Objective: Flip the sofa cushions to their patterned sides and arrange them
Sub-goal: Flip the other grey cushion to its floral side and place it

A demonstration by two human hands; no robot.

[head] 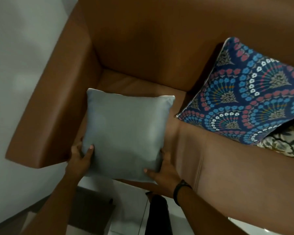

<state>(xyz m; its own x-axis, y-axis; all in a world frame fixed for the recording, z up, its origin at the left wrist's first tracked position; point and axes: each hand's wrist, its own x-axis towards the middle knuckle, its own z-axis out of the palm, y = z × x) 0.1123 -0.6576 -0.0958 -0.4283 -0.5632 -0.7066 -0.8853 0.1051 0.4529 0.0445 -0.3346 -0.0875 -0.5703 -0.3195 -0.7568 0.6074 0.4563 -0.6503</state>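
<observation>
A plain grey-blue cushion [126, 133] lies plain side up on the left seat of the brown sofa [227, 158]. My left hand [80, 156] grips its near left corner, thumb on top. My right hand [163, 170] grips its near right corner, fingers under the edge. A blue cushion [248, 99] with a fan and flower pattern leans against the backrest to the right. A cream cushion [285, 143] with a dark floral print pokes out beneath it at the right edge.
The sofa's left armrest [46, 116] runs beside the grey cushion, with a pale wall [15, 65] beyond it. White floor tiles [129, 209] and a dark object [92, 206] lie below the seat's front edge.
</observation>
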